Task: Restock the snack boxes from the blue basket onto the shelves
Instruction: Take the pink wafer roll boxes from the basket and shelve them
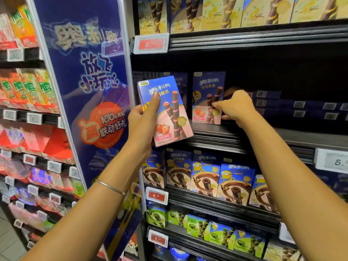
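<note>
My left hand (144,119) grips a blue and pink strawberry wafer-roll box (167,117), maybe more than one stacked, held up in front of the middle shelf (216,137). My right hand (235,108) reaches onto that shelf and pinches the right edge of an upright strawberry box (205,89) standing there. Another box of the same kind stands behind the held one, at the shelf's left end. The blue basket is not in view.
Flat-lying dark blue boxes (301,108) fill the right of the middle shelf. Chocolate boxes (233,181) stand on the shelf below, green ones (222,232) lower still, vanilla boxes (216,14) above. A blue promotional panel (88,81) divides off the left shelves.
</note>
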`<state>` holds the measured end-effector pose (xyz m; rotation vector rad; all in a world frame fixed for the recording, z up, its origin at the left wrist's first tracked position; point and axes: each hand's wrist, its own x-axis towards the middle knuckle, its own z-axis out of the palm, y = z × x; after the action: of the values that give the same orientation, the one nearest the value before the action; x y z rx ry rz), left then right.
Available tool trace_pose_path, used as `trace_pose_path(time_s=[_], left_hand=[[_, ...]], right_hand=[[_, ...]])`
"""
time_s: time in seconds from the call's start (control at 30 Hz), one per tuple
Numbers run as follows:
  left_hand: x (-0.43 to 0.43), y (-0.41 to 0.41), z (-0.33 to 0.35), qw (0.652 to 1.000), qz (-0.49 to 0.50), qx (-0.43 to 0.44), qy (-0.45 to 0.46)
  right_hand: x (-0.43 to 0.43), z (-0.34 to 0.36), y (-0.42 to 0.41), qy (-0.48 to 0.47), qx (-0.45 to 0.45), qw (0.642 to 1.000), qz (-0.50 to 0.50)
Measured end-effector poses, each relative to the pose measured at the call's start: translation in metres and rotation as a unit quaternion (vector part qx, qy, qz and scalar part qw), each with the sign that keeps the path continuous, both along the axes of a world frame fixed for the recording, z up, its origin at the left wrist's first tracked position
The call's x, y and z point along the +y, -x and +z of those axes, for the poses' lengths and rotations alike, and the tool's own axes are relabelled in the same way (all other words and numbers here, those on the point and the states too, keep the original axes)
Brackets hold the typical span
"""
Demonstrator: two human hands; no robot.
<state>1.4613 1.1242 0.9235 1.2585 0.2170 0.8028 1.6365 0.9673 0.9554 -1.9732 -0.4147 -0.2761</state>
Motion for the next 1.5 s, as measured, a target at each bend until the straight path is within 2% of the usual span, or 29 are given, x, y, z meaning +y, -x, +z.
trace_pose_path(time_s=[0.17,0.3,0.47,0.6,0.8,0.97,1.13,1.23,1.33,1.37,1.43,1.5], left_hand=[[-0.002,-0.004,0.004,1.000,0.000,-0.006,0.014],[0.001,-0.007,0.004,1.000,-0.007,-0.008,0.020],[0.002,-0.008,0.003,1.000,-0.009,-0.001,0.015],[0.003,-0.007,0.001,1.000,-0.006,0.007,0.017],[0.006,-0.007,0.000,1.000,-0.001,0.011,0.013],[0.007,-0.008,-0.001,1.000,-0.001,0.014,0.014],[0.007,-0.010,-0.003,1.000,-0.002,0.008,0.006],[0.007,-0.013,-0.005,1.000,-0.004,0.006,-0.003],[0.006,-0.015,-0.003,1.000,-0.010,-0.007,-0.003],[0.005,-0.015,-0.001,1.000,-0.012,-0.012,0.000],[0.003,-0.017,0.002,1.000,-0.017,-0.019,-0.002],[-0.001,-0.020,0.006,0.999,-0.021,-0.024,-0.013]], right_hand=[[0.015,0.000,-0.014,0.106,-0.033,0.993,-0.033],[0.026,0.002,-0.019,0.221,-0.076,0.970,-0.063],[0.037,0.007,-0.027,0.294,-0.063,0.952,-0.051],[0.047,0.010,-0.035,0.288,-0.034,0.956,-0.053],[0.050,0.007,-0.042,0.185,-0.033,0.981,-0.054],[0.057,0.006,-0.039,0.285,-0.015,0.956,-0.070],[0.051,0.005,-0.035,0.295,-0.017,0.954,-0.056],[0.042,0.002,-0.022,0.258,-0.027,0.965,-0.047],[0.032,0.001,-0.004,0.124,-0.080,0.987,-0.068],[0.030,0.001,0.006,0.052,-0.082,0.994,-0.041],[0.026,0.004,0.030,-0.063,-0.042,0.994,0.077],[0.022,0.008,0.055,-0.092,0.021,0.977,0.190]])
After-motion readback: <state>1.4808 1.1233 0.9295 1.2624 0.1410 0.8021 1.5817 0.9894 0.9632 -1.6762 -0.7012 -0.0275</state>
